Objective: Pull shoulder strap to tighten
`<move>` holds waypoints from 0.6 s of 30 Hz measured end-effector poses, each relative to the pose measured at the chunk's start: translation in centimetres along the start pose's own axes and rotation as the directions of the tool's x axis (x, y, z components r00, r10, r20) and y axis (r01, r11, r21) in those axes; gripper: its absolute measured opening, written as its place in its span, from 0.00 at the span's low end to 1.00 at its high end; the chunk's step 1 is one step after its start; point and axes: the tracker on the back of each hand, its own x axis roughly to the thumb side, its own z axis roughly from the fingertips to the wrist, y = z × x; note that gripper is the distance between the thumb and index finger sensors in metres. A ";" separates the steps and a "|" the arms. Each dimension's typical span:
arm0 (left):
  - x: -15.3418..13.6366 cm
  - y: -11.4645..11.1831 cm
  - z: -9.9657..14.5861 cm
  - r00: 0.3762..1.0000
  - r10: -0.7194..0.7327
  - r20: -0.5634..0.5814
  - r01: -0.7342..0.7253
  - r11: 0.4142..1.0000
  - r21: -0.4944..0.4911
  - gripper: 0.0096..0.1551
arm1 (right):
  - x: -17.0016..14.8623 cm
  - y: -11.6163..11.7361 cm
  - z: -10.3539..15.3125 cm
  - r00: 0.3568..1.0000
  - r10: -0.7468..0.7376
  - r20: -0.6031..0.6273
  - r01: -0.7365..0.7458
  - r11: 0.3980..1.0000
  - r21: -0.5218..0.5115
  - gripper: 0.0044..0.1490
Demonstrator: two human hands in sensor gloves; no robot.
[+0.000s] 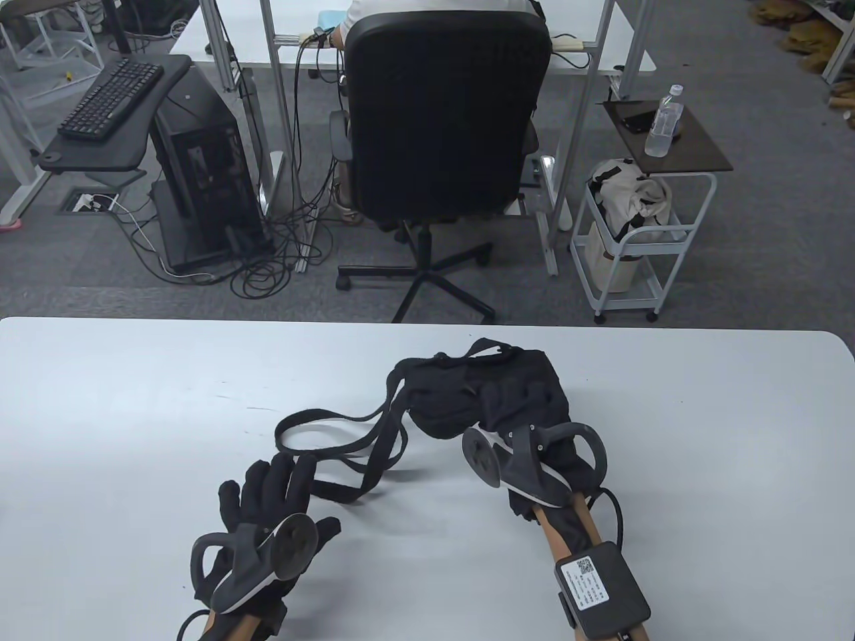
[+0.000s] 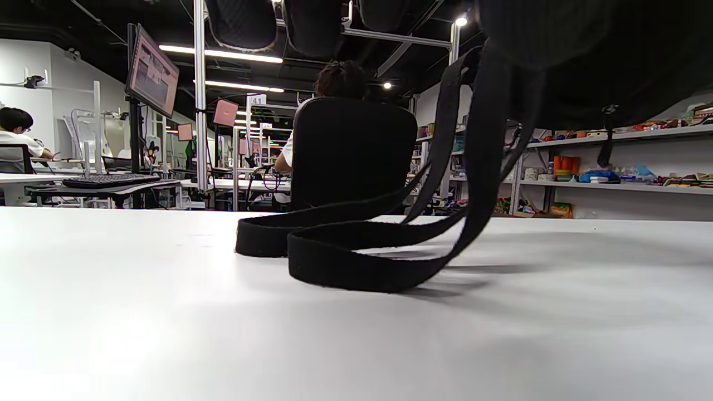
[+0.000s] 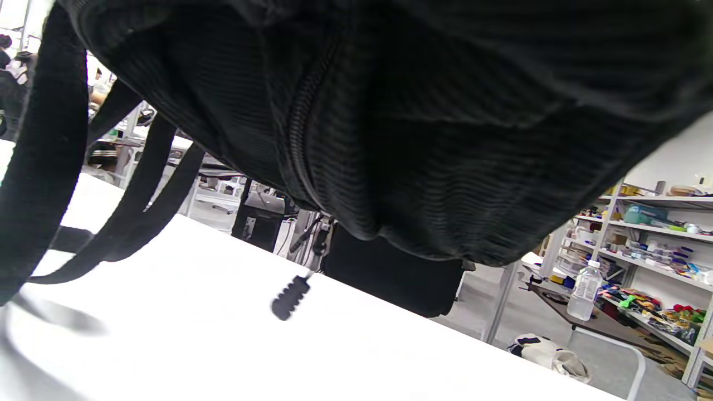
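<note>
soft black bag (image 1: 494, 394) lifted off the bench (image 1: 133, 414) by the right hand (image 1: 534, 461) — its fingers hidden, grip unclear. limp shoulder strap (image 1: 334, 441) loops toward eight o'clock — best pinched mid-loop; left hand (image 1: 267, 507) flat, fingers spread.

Beyond the white table (image 1: 133, 414), grey carpet (image 1: 768, 220) runs to a black office chair (image 1: 441, 113) at a far desk. A white trolley (image 1: 644, 247) stands right; ceiling strip lights (image 2: 223, 54) glow overhead.

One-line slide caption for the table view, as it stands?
Right hand holds a black bag on the white table; left hand lies open beside its looped shoulder strap.
</note>
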 end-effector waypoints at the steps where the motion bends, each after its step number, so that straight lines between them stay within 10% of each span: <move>1: 0.0 0.0 0.0 1.000 -0.001 0.000 0.001 1.000 -0.001 0.55 | 0.3 0.0 0.4 1.000 0.002 0.011 -0.002 1.000 -0.001 0.35; 13: 0.2 0.0 0.0 1.000 -0.012 -0.002 0.012 1.000 -0.017 0.55 | 6.6 5.3 5.9 0.977 -0.099 0.190 0.067 0.984 0.166 0.37; 18: 0.2 -0.2 0.0 1.000 0.009 -0.004 -0.009 0.999 -0.041 0.55 | 6.6 7.8 7.1 0.941 -0.255 0.222 0.133 0.883 0.450 0.51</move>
